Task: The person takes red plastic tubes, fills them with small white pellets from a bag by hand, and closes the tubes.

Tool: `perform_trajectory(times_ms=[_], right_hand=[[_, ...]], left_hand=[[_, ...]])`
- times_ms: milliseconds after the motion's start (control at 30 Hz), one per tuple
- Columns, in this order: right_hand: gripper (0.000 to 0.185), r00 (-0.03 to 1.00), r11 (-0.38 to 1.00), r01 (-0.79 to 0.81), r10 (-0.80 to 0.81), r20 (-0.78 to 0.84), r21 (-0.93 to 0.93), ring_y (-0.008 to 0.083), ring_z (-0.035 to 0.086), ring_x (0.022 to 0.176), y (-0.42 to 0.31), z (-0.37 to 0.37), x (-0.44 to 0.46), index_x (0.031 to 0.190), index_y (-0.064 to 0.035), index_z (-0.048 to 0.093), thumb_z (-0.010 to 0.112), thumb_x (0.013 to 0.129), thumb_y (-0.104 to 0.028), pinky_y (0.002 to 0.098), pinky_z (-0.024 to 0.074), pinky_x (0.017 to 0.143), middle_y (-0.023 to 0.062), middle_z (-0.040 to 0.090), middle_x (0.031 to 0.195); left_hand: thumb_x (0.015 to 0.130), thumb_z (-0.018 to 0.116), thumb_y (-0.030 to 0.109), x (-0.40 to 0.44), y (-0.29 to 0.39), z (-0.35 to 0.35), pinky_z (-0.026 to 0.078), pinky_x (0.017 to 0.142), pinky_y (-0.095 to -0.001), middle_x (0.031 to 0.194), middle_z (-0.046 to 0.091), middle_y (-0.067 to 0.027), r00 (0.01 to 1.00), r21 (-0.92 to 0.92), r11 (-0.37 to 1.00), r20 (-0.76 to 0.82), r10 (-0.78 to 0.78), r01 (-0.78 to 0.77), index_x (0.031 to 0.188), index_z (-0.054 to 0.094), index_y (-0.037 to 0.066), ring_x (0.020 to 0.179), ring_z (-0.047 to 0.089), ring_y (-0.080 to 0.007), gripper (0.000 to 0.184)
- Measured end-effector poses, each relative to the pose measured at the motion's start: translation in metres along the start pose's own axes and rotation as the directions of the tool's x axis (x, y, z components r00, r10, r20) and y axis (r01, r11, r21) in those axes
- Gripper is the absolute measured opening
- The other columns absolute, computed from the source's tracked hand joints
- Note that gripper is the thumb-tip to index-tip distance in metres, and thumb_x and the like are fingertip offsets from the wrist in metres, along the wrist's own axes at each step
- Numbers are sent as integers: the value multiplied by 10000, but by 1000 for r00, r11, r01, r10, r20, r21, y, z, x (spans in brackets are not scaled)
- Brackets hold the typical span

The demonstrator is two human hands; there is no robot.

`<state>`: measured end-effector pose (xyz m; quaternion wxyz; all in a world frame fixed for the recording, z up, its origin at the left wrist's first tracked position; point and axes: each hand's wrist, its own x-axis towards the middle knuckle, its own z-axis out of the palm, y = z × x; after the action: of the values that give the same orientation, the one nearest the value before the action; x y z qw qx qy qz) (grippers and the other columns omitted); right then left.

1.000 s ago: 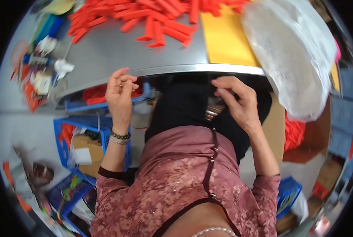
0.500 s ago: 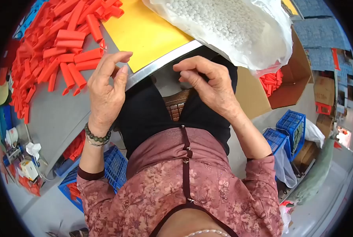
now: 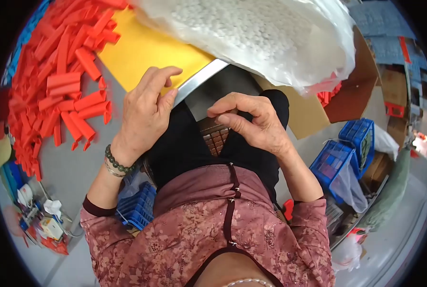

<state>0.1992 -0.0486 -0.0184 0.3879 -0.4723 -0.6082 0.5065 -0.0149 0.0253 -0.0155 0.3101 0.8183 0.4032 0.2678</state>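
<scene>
My left hand [image 3: 146, 112], with a beaded bracelet [image 3: 115, 160] at the wrist, is over the table edge beside the yellow sheet [image 3: 151, 52]. Its fingers are bent but the thumb stands apart, and nothing shows between them. Over my lap, my right hand [image 3: 256, 122] has thumb and forefinger drawn together; whatever they may hold is too small or hidden. To the left of my left hand lies a heap of short red tubes [image 3: 62, 83]. Beyond my right hand, a clear plastic bag [image 3: 314, 62] holds many small white pieces [image 3: 242, 28].
An open cardboard box [image 3: 314, 117] with red pieces [image 3: 329, 95] stands at the right, partly under the bag. Blue plastic crates [image 3: 335, 155] are on the floor to the right, another blue crate [image 3: 139, 205] by my left elbow. The table has a metal edge [image 3: 201, 81].
My left hand has shifted right and down in view, away from the red tubes. My right hand sits slightly lower, still pinched. The whole view has moved a little.
</scene>
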Motion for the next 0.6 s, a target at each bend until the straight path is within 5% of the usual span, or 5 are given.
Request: perform_trajectory(times_ms=[200,367,600], right_hand=[[167,957,877,-33,166,-238,479,118,616,850,22,-54,-56,1037,6,622,597,881,-49,250,499,779,73,662,931],[204,840,885,171,98,-534,433,147,627,822,42,-96,-94,1038,22,610,587,896,-123,273,501,778,111,668,889],[218,727,859,254,133,-673,444,153,628,823,64,-120,-148,1047,21,609,597,889,-129,275,501,779,115,666,891]], left_hand=[[815,632,85,19,18,31,453,595,-341,840,527,-109,963,322,909,143,229,-264,1072,576,59,680,566,-274,264],[812,654,101,48,25,56,456,606,-361,852,523,-124,939,424,838,143,313,-344,1014,563,53,719,558,-324,227],[783,701,71,61,20,77,442,583,-340,787,479,-127,958,503,816,117,261,-284,893,483,29,663,526,-304,247]])
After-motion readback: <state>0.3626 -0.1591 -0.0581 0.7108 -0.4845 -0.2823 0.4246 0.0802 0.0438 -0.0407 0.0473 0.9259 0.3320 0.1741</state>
